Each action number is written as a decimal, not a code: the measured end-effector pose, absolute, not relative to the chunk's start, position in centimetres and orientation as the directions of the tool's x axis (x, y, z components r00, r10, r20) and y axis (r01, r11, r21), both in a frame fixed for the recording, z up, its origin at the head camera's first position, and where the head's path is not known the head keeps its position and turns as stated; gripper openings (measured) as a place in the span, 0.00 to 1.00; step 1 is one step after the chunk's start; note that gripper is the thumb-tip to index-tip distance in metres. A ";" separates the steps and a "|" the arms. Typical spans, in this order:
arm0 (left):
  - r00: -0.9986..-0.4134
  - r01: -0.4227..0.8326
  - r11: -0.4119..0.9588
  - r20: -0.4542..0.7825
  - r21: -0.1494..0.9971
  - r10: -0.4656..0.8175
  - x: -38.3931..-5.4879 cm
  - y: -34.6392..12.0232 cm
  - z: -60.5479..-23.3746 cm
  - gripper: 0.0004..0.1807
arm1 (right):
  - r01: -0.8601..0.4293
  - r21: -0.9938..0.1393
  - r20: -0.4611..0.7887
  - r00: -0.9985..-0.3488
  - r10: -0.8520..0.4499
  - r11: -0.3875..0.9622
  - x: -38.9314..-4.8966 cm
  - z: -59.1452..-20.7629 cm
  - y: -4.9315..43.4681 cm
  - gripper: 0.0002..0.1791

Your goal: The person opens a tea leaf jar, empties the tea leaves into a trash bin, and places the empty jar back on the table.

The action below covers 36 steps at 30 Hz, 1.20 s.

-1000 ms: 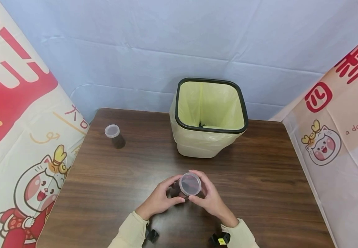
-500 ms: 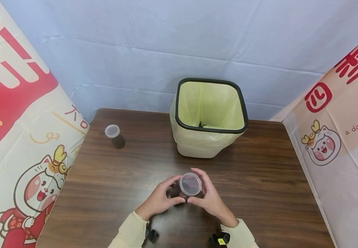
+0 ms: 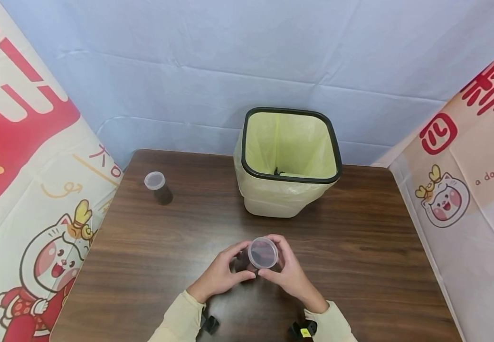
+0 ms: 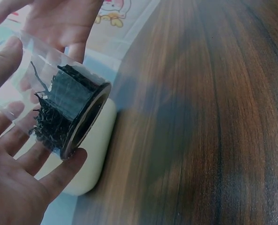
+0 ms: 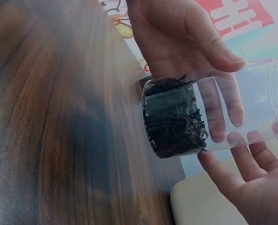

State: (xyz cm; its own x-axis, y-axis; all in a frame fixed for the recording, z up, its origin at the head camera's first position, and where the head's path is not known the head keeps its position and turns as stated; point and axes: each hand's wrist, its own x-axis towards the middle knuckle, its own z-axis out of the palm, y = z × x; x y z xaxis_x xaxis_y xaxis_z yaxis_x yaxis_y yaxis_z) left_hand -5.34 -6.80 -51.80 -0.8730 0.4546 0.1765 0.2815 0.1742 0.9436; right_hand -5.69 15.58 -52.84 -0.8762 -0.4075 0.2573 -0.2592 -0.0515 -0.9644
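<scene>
While clear jar (image 5: 190, 115) is held at lower centre of head view, we see left hand (image 3: 221, 277) curled round its body and right hand (image 3: 291, 271) curled round part near lid (image 3: 263, 253), both spread to jar's width. Dark shreds (image 5: 174, 119) fill lower part. We judge jar light, stiff but thin, smooth, perhaps slippery; hard squeeze may bend wall. Better hold: lower body firmly, lid rim gently.

We see black shreds (image 5: 176, 122) in a clear jar (image 3: 262, 253); a second jar (image 3: 162, 192), dark below a whitish lid (image 3: 155, 179); cream sleeves (image 3: 180, 317); a brown table (image 3: 178, 251) streaked with darker grain; a pale-yellow liner (image 3: 304, 142) under a black rim (image 3: 289, 180); pale-blue cloth (image 3: 187, 80); banners (image 3: 20, 133) of white, red and peach with cartoon cats (image 3: 61, 261).
</scene>
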 end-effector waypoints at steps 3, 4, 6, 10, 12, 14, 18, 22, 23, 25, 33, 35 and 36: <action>-0.873 0.283 0.171 0.180 0.944 0.454 -5.3 -6.8 -51.7 0.36 | -0.259 -0.964 0.260 -0.872 -0.414 -0.060 -5.7 -52.7 15.6 0.39; -0.873 0.284 0.171 0.180 0.944 0.454 -5.3 -6.8 -51.8 0.36 | -0.258 -0.964 0.260 -0.872 -0.415 -0.062 -5.7 -52.7 15.6 0.39; -0.874 0.281 0.171 0.178 0.944 0.452 -5.3 -6.8 -51.8 0.36 | -0.259 -0.964 0.261 -0.870 -0.418 -0.064 -5.7 -52.6 15.6 0.39; -0.876 0.277 0.169 0.176 0.946 0.449 -5.3 -6.9 -51.8 0.36 | -0.270 -0.961 0.271 -0.865 -0.422 -0.062 -5.7 -52.6 15.6 0.38; -0.877 0.274 0.166 0.176 0.947 0.447 -5.2 -6.9 -51.7 0.36 | -0.280 -0.958 0.277 -0.863 -0.424 -0.057 -5.7 -52.6 15.6 0.39; -0.876 0.277 0.165 0.178 0.947 0.448 -5.2 -6.9 -51.7 0.36 | -0.288 -0.956 0.282 -0.860 -0.426 -0.051 -5.7 -52.7 15.6 0.39; -0.872 0.284 0.165 0.183 0.945 0.453 -5.2 -6.9 -51.7 0.36 | -0.299 -0.954 0.285 -0.856 -0.431 -0.038 -5.7 -52.8 15.6 0.40; -0.872 0.284 0.164 0.183 0.945 0.454 -5.2 -7.0 -51.6 0.36 | -0.304 -0.952 0.288 -0.851 -0.439 -0.034 -5.7 -52.7 15.7 0.41; -0.871 0.285 0.164 0.183 0.944 0.455 -5.2 -7.0 -51.6 0.36 | -0.305 -0.952 0.288 -0.850 -0.440 -0.034 -5.7 -52.7 15.7 0.42; -0.871 0.284 0.164 0.183 0.945 0.456 -5.2 -7.0 -51.6 0.36 | -0.305 -0.952 0.289 -0.849 -0.443 -0.035 -5.7 -52.7 15.7 0.42; -0.872 0.280 0.164 0.179 0.946 0.455 -5.2 -7.0 -51.8 0.36 | -0.283 -0.958 0.269 -0.858 -0.437 -0.034 -5.7 -52.9 15.8 0.48; -0.873 0.274 0.163 0.174 0.948 0.456 -5.2 -6.9 -51.9 0.36 | -0.272 -0.962 0.259 -0.865 -0.430 -0.033 -5.6 -52.9 15.8 0.50; -0.873 0.272 0.162 0.172 0.949 0.456 -5.2 -6.9 -51.9 0.36 | -0.266 -0.963 0.256 -0.868 -0.427 -0.036 -5.6 -52.9 15.8 0.50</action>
State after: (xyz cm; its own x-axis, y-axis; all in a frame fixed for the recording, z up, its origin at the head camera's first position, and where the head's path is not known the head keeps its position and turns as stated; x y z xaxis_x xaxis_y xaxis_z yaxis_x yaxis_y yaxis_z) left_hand -5.24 -6.92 -51.90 -0.8731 0.4561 0.1724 0.2717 0.1616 0.9487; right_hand -5.59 15.82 -52.91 -0.8675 -0.4266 0.2557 -0.2662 -0.0360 -0.9632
